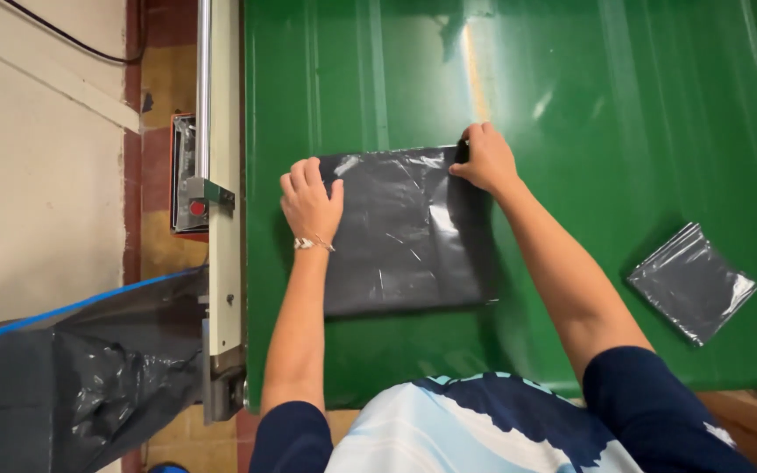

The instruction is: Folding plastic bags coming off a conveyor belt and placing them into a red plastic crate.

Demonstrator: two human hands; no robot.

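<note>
Both hands on a dark plastic bag on the green tabletop

The left hand (310, 200) presses flat, fingers together, on the folded black bag's (405, 232) left edge; the right hand (484, 159) pinches its far right corner. A smaller folded bag (692, 282) lies well apart on the tabletop (624, 114), to the right.

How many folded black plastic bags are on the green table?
2. One folded black bag lies at the middle under the left hand and right hand; a smaller folded bag lies at the right. Layers underneath could be hidden.
</note>
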